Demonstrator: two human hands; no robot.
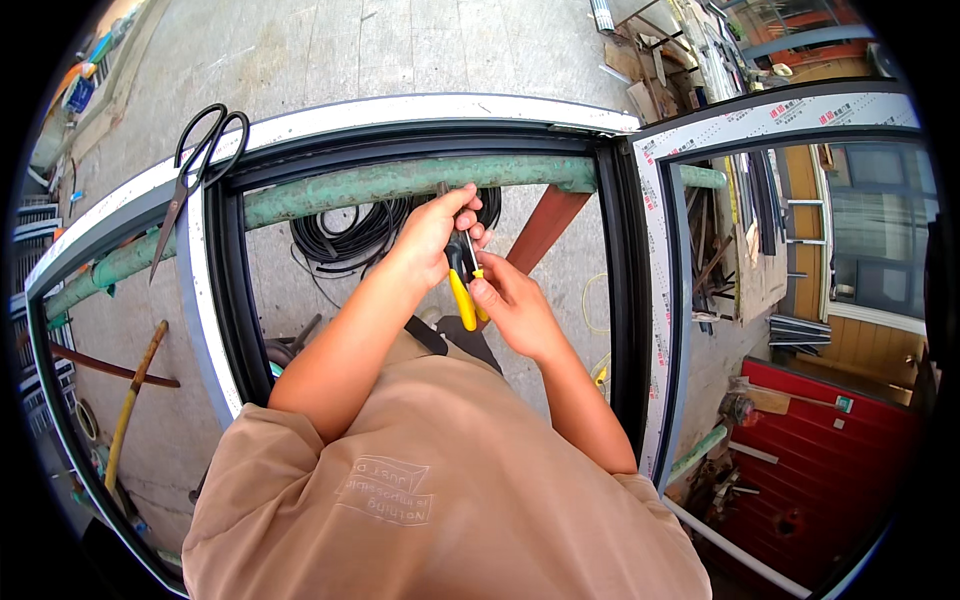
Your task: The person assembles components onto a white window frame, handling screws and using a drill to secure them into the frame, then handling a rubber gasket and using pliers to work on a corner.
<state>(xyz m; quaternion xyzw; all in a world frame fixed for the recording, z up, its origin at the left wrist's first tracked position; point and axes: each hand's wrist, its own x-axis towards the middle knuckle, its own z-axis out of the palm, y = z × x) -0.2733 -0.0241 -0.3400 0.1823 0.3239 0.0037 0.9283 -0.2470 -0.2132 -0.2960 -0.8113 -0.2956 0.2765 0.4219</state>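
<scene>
My hands meet in front of me over the opening of a black-and-white window frame (627,300). My left hand (432,240) is closed round a pair of yellow-and-black-handled pliers (462,298), whose handles point down toward me; the jaws are mostly hidden by the fingers. My right hand (512,305) pinches a thin metal-shafted tool (469,255) with a yellow end, apparently a screwdriver, beside the pliers. Its shaft runs up to my left fingers. Large black-handled scissors (190,180) lie across the frame on the left, blades toward me.
A green pipe (350,190) crosses under the frame. Coiled black cable or rubber strip (350,240) lies on the concrete floor below, near a reddish-brown bar (548,228). At right stand a second frame section (655,250) and a red corrugated panel (830,460). A wooden-handled tool (135,400) leans at left.
</scene>
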